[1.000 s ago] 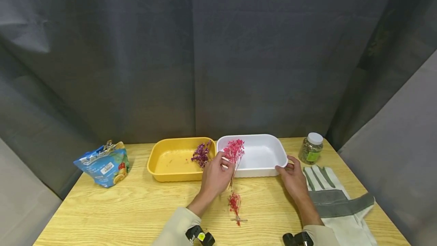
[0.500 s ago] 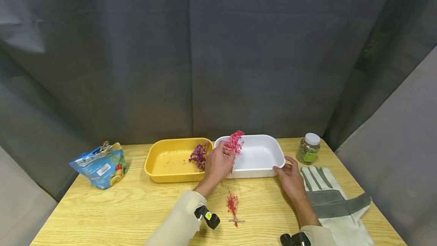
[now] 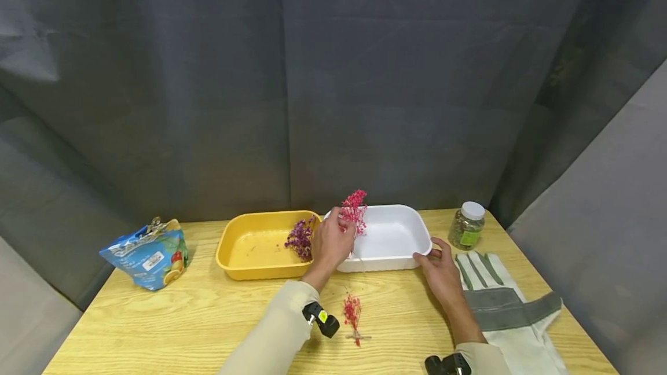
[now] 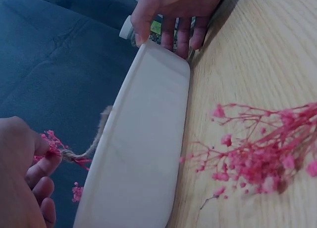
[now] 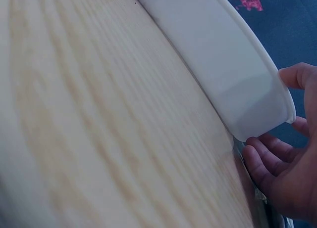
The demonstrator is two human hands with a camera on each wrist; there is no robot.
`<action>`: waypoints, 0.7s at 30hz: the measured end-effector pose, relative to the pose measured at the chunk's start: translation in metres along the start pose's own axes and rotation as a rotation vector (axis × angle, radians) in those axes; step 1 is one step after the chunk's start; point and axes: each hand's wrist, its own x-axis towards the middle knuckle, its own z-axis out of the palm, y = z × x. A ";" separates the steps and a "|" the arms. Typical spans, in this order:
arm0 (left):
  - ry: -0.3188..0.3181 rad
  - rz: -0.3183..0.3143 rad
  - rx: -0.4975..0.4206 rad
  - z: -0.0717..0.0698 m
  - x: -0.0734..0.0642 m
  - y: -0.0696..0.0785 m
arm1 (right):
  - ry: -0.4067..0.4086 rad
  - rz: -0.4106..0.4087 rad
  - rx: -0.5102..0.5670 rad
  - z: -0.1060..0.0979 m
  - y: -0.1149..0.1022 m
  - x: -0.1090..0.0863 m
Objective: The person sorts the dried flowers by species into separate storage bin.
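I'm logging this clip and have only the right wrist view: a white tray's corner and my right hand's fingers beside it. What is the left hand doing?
Observer: The left hand pinches a pink flower sprig over the white tray.
Operator: Is the sprig tied?
Observer: Yes, the left wrist view shows twine around its stem.
Operator: Any other flowers?
Observer: A second pink sprig lies on the table, and a purple sprig sits in the yellow tray.
Operator: What's beside my right hand?
Observer: A work glove and a jar.
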 end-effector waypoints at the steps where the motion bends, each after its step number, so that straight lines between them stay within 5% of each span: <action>1: 0.002 -0.006 0.009 0.001 0.000 0.000 | -0.002 -0.001 -0.001 0.000 0.000 0.000; 15: -0.003 0.045 0.115 0.012 -0.005 -0.007 | 0.003 -0.001 -0.014 0.002 0.002 0.000; 21: -0.028 0.143 0.092 0.004 -0.015 -0.008 | 0.000 0.002 -0.007 0.000 0.001 0.000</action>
